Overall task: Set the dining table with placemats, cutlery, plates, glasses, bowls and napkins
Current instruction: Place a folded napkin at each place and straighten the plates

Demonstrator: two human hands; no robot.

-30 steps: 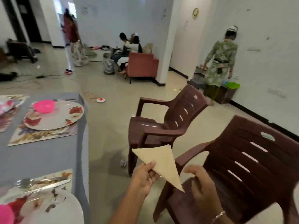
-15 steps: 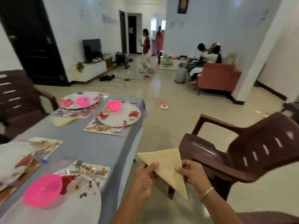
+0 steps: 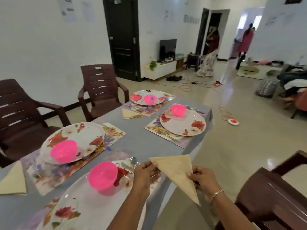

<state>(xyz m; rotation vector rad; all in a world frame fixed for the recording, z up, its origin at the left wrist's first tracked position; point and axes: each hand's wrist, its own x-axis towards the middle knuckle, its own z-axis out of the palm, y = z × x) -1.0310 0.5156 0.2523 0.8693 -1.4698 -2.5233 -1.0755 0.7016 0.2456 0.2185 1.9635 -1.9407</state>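
A beige napkin (image 3: 177, 171) folded into a triangle is held over the table's right edge. My left hand (image 3: 146, 174) pinches its left corner and my right hand (image 3: 203, 179) pinches its right side. The grey table (image 3: 142, 143) carries several floral placemats, each with a floral plate and a pink bowl: the nearest plate (image 3: 93, 208) with its bowl (image 3: 103, 175), one at left (image 3: 73, 140), one at far right (image 3: 182, 122). A spoon (image 3: 133, 161) lies by the nearest plate. Folded napkins lie at far centre (image 3: 130, 113) and at the near left (image 3: 14, 180).
Brown plastic chairs stand at the left (image 3: 18, 110), the far left corner (image 3: 101, 88) and close at my right (image 3: 272, 198). Cables and a red-white disc (image 3: 233, 122) lie on the floor beyond. Two people (image 3: 211, 52) stand in the far room.
My view has swung left from the chairs to the table. Both hands still hold the napkin, which is now near the table's right edge beside the nearest plate.
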